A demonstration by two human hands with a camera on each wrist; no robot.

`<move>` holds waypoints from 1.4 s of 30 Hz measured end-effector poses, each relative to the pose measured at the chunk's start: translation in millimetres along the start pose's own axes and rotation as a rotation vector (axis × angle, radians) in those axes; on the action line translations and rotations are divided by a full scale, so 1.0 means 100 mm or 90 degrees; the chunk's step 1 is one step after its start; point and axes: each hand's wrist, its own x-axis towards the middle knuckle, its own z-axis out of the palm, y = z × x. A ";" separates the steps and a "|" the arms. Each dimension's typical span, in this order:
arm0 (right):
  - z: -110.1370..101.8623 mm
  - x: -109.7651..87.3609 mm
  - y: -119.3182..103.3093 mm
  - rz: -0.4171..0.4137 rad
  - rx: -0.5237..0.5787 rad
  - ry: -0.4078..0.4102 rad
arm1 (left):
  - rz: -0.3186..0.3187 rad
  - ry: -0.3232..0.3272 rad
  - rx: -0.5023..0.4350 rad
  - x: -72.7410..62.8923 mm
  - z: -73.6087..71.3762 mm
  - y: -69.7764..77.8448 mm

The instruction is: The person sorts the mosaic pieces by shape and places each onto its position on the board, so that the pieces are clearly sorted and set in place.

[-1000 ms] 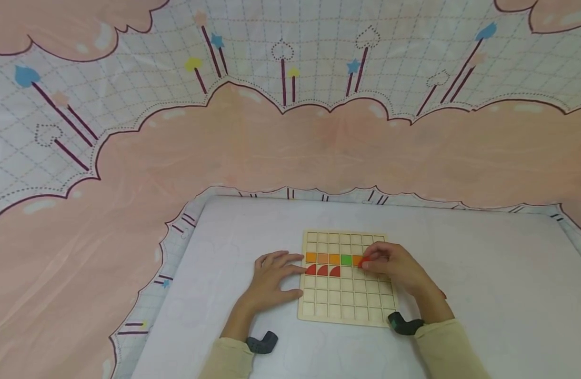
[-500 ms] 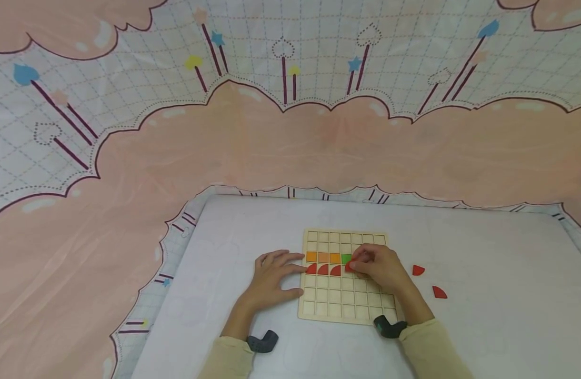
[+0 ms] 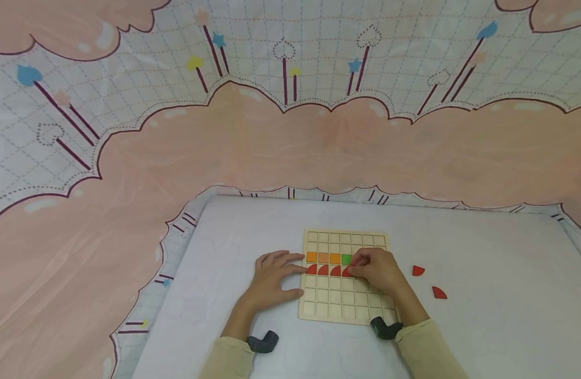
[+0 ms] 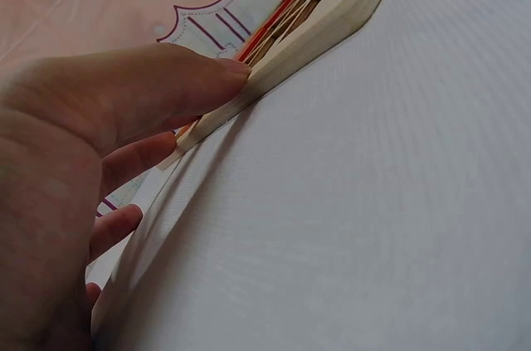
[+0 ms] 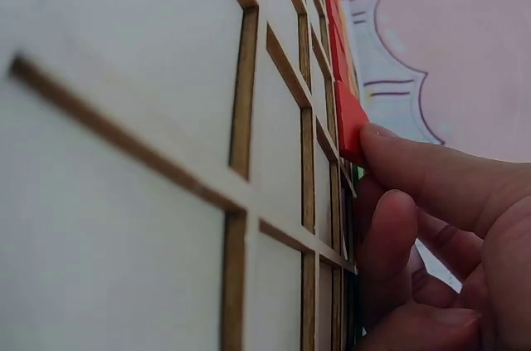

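A wooden grid board lies on the white table. My left hand is spread at its left side, with thumb and fingertips against the edge; in the left wrist view the thumb touches the board's rim. My right hand pinches a red quarter-circle tile at a square just below the green square tile. Several matching red tiles fill the squares to its left. Above them runs a row with orange square tiles, its right part hidden behind my right hand.
Two loose red quarter-circle tiles, an upper one and a lower one, lie on the table right of the board. A patterned pink and white cloth rises behind the table's far edge.
My right hand has moved left with the red tile and lowered it into line with the other red ones. The two loose tiles have come into sight. My left hand stays still.
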 end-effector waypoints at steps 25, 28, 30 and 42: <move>-0.03 -0.01 0.06 0.019 0.016 -0.036 | -0.002 0.002 0.005 0.01 0.01 0.00; -0.04 -0.01 0.05 0.017 0.014 -0.039 | -0.003 0.003 0.006 0.01 0.01 0.00; -0.03 0.00 0.05 0.017 0.009 -0.040 | -0.004 0.003 0.009 0.01 0.01 0.01; -0.04 0.01 0.06 0.011 -0.009 -0.038 | -0.002 0.005 -0.002 0.00 -0.01 0.03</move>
